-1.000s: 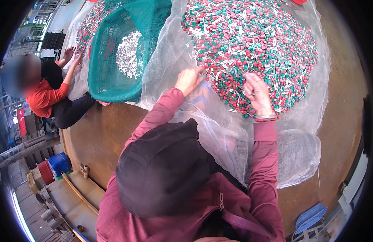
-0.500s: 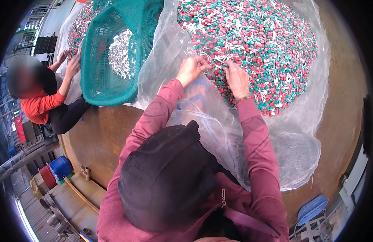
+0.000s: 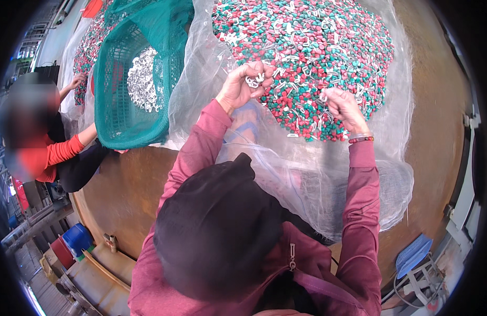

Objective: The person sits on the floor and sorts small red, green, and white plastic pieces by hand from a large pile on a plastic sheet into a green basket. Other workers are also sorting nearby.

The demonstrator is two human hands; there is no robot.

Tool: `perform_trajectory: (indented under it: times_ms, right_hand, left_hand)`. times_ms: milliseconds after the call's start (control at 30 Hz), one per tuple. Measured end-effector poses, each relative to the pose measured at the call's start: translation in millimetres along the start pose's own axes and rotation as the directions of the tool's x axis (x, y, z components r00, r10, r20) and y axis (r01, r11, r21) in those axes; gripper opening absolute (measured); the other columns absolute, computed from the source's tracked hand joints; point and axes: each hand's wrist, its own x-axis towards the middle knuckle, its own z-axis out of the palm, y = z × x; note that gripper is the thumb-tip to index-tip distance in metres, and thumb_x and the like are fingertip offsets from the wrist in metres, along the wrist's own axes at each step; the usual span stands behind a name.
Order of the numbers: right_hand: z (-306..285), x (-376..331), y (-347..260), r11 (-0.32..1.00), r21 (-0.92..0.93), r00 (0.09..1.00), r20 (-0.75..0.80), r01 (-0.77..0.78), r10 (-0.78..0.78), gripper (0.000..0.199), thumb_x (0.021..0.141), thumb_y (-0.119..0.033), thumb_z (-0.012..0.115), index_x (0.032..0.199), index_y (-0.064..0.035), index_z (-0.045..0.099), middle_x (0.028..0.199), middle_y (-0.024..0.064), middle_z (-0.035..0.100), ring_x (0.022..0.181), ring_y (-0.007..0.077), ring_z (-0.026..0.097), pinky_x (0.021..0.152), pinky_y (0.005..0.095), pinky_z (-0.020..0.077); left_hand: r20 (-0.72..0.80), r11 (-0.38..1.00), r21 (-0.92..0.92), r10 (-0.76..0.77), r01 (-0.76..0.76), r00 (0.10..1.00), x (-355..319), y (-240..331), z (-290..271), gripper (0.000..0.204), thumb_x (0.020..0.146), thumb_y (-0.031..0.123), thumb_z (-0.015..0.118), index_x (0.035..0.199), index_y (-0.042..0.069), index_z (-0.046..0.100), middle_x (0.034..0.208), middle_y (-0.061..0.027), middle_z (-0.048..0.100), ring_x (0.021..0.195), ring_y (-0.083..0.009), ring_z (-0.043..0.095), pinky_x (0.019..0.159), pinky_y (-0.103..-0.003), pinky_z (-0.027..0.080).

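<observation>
A broad heap of small red, pink and green cone-shaped pellets (image 3: 317, 47), mixed with silvery-white hook- or loop-shaped pieces, lies in front of me on a sheer mesh cloth (image 3: 201, 79). My left hand (image 3: 241, 87) is curled above the heap's near left edge, holding several silvery hook-shaped pieces (image 3: 255, 80) in its fingers. Further right, my right hand (image 3: 346, 109) hovers over the heap with thumb and fingers pinched on a small silvery piece (image 3: 323, 97); its exact shape is hard to make out.
Left of the heap stands a green basket (image 3: 107, 100) draped with green netting, holding a pile of silvery pieces (image 3: 142, 79). A person in an orange-red sleeve (image 3: 64, 151) sits beyond it, by another pellet heap (image 3: 85, 50). A blue slatted object (image 3: 413, 255) lies lower right.
My hands have moved apart, the right going right and slightly down. The left has turned, showing the silvery pieces in it. The view has shifted a little; the other person's arms have moved.
</observation>
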Motion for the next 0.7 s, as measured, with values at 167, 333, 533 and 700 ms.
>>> perform_trajectory:
  times_ms: [167, 333, 533, 700]
  right_hand:
    - [3.7, -34.8, 4.9, 0.647, 0.733, 0.919, 0.078, 0.210, -0.386, 0.027, 0.094, -0.020, 0.046, 0.074, -0.0024, 0.044, 0.067, 0.0040, 0.037, 0.052, 0.0104, 0.037, 0.035, 0.0176, 0.0267]
    - [-13.3, -60.4, 30.4, 0.591, 0.786, 0.972, -0.050, 0.180, -0.229, 0.027, 0.097, -0.024, 0.047, 0.083, -0.0010, 0.051, 0.065, 0.0028, 0.039, 0.051, 0.0092, 0.038, 0.034, 0.0180, 0.0263]
    - [-21.3, -59.9, 56.7, 0.770, 0.608, 0.974, -0.213, 0.194, -0.078, 0.021, 0.095, -0.019, 0.053, 0.101, 0.0001, 0.060, 0.063, -0.0021, 0.043, 0.050, 0.0044, 0.035, 0.035, 0.0166, 0.0212]
    - [2.9, -11.2, 65.5, 0.810, -0.578, 0.781, -0.458, 0.102, -0.425, 0.026, 0.086, -0.027, 0.065, 0.106, -0.0109, 0.063, 0.072, 0.0047, 0.064, 0.065, 0.0162, 0.061, 0.061, 0.0320, 0.0483]
  left_hand:
    - [-0.113, 0.981, 0.030, -0.185, 0.190, 0.976, 26.0, -18.0, -0.8, 0.009, 0.080, 0.013, 0.061, 0.081, 0.007, 0.055, 0.084, -0.0048, 0.052, 0.062, -0.0117, 0.048, 0.043, -0.019, 0.040]
    - [0.272, -0.398, 0.900, 0.201, -0.175, 0.941, 69.7, -62.6, -14.5, 0.031, 0.080, 0.030, 0.069, 0.096, 0.003, 0.065, 0.076, -0.0137, 0.060, 0.073, -0.0279, 0.063, 0.066, -0.040, 0.050]
    - [0.149, -0.575, 0.816, 0.120, -0.054, 0.982, 84.5, -70.0, -17.5, 0.026, 0.083, 0.027, 0.065, 0.093, 0.003, 0.066, 0.083, -0.0141, 0.066, 0.072, -0.0304, 0.065, 0.066, -0.043, 0.050]
    - [-0.143, 0.201, 0.971, 0.053, 0.129, 0.988, 65.6, -28.6, 2.3, 0.026, 0.089, 0.029, 0.061, 0.086, 0.004, 0.065, 0.061, 0.0000, 0.053, 0.054, -0.0083, 0.048, 0.050, -0.026, 0.040]
